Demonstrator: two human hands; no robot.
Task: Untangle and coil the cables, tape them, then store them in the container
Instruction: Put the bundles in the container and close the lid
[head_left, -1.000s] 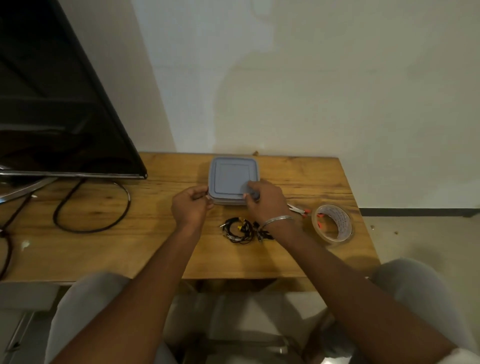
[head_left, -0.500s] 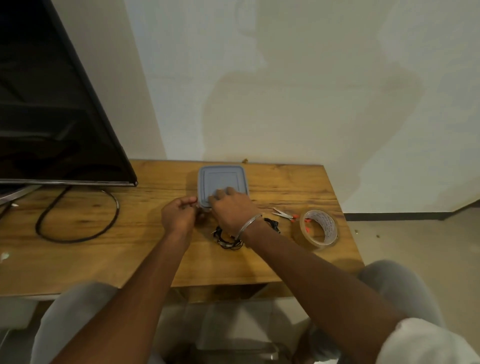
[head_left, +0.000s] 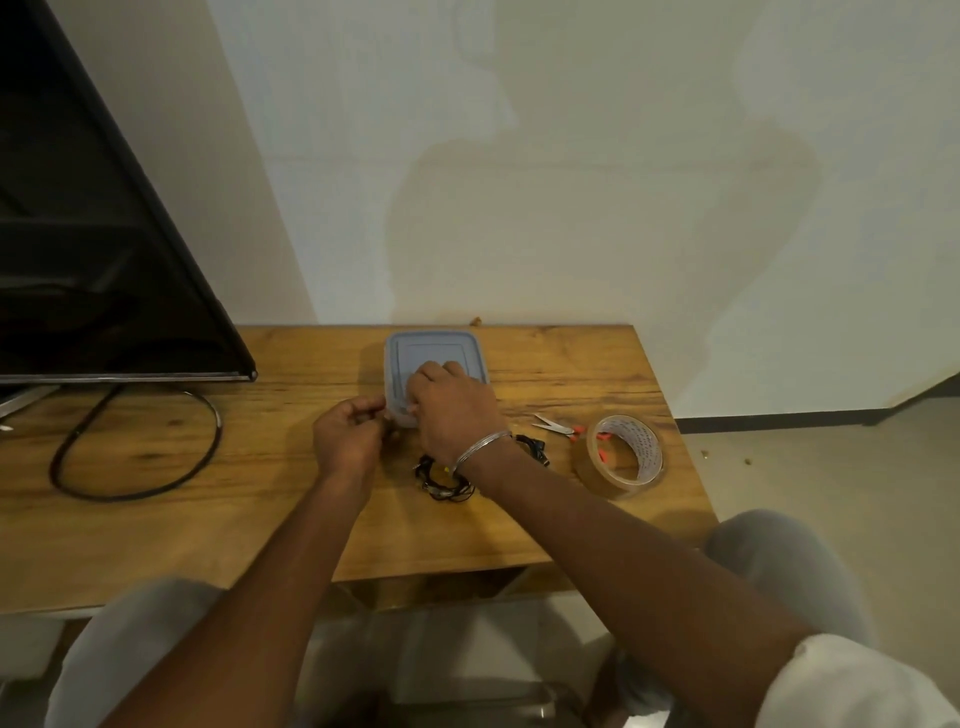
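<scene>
Displacement of the right hand (head_left: 452, 410) is the main change. One second earlier it sits at the front-right corner of the grey-blue plastic lid (head_left: 436, 348). Now it lies over the lid's front-left part, just beside the left hand (head_left: 348, 441).

Hand state:
- Right fingers (head_left: 415, 408): bent down over the front-left edge of the lid and touching it. They appear to grip that edge.
- Left fingers (head_left: 376, 415): curled and pinched at the front-left corner of the lid, where they were before.

Both hands now work at one corner. The judgement is that the lid is being prised off the square translucent container (head_left: 395, 418), which remains closed. The storing step is therefore being prepared but is not yet done.

The coiled bundle of thin black cables (head_left: 441, 483) lies on the wooden surface (head_left: 260, 519), just in front of the container and partly under the right wrist. It is outside the container. No tape can be made out on it at this size.

Count:
- Container: one, with one lid.
- Cable bundles: one clearly visible. A small black piece (head_left: 535, 448) lies beside the right wrist, and whether it is a second bundle cannot be told.
- Roll of clear packing tape (head_left: 623, 460): one, standing on edge.
- Small scissors with orange handles (head_left: 553, 427): one pair, between the tape and the container.
- Black flat television (head_left: 104, 260): one.
- Thick black looped cord (head_left: 156, 478): one, below the television, well apart from the work.
</scene>
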